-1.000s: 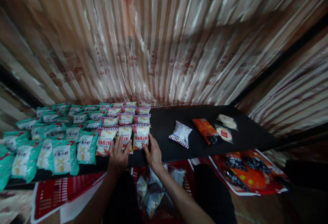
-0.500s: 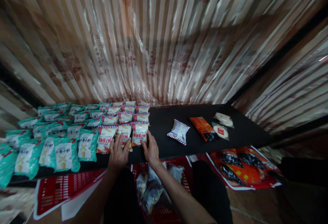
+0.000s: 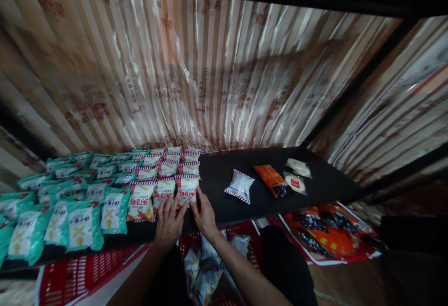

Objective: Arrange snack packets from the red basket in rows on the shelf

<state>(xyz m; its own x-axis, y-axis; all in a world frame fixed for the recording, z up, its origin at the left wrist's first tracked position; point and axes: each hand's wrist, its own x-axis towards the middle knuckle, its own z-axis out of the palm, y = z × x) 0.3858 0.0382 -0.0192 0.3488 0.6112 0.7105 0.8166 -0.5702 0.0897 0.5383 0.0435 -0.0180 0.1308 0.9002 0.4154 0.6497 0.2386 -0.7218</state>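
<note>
So closest to me, below the front edge of the black shelf [image 3: 217,170], there's a red basket [image 3: 255,239] with some clear-wrapped packs [image 3: 208,275] in it, plus another basket [image 3: 329,263] further right holding orange packs [image 3: 338,243]. My left hand [image 3: 170,219] is at the shelf's front edge, fingers a bit apart, tips against the lower front of the middle bag [image 3: 164,189] in the front striped row. My right hand [image 3: 205,210] is on the right side of the end bag [image 3: 188,187]; honestly can't tell if those fingers are actually pinching it. Third bag [image 3: 142,201] is just left of the middle one, leaning back. Teal bags [image 3: 84,224] cover the left end, front edge to back. Right of my hands a silvery bag [image 3: 240,186] lies by itself, then an orange pouch [image 3: 271,181], then two clear packets [image 3: 296,183] toward the right end. More striped bags [image 3: 167,169] run in rows to the back edge, with striped sheeting [image 3: 210,63] behind.
</note>
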